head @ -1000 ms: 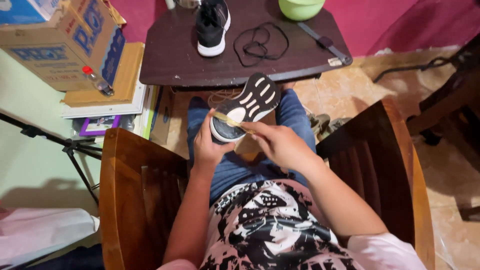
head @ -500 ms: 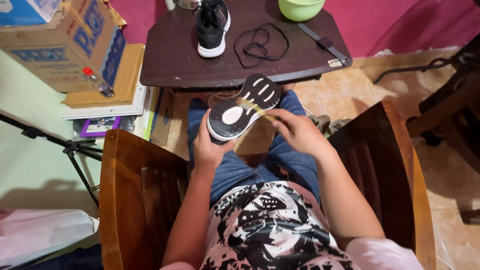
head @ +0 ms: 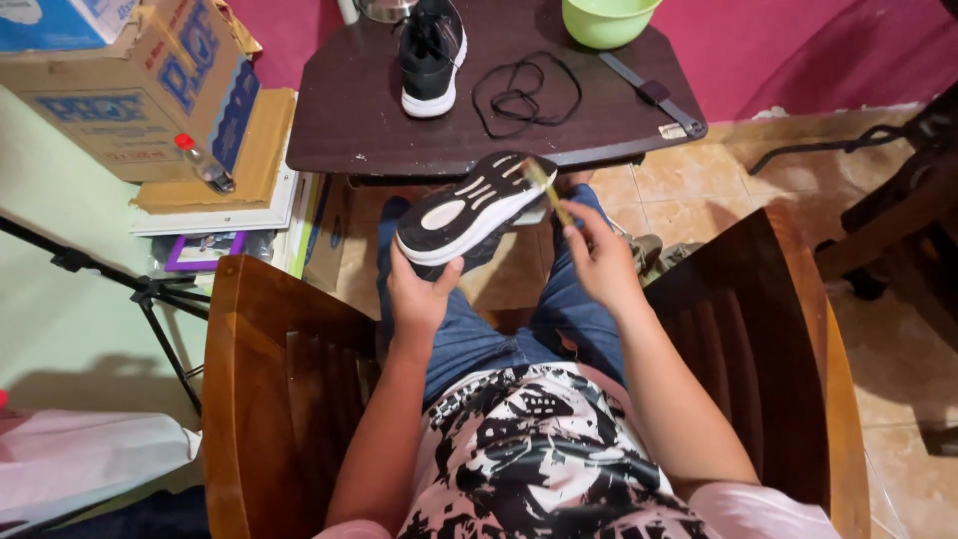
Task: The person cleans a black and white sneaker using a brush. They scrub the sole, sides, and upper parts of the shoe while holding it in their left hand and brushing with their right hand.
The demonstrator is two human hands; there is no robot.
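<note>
I sit in a wooden armchair (head: 269, 379). My left hand (head: 417, 296) grips a black shoe (head: 469, 212) from below, its black and white sole turned up over my lap. My right hand (head: 602, 262) holds a thin yellowish brush (head: 547, 190) whose tip rests on the toe end of the sole. On the dark table (head: 349, 130) ahead stand the second black shoe (head: 431, 55) upright, a loose black lace (head: 524, 92) and a green bowl (head: 607, 18).
A flat dark strap-like item (head: 654, 95) lies at the table's right edge. Cardboard boxes (head: 120, 85), a small bottle (head: 204, 164) and stacked flat items sit at the left. A tripod leg (head: 150, 294) crosses the lower left. Another wooden chair (head: 898, 220) stands at the right on the tiled floor.
The brush has slid from the heel end of the sole toward the toe end, and my right hand has moved right and forward. The shoe has tilted slightly in my left hand.
</note>
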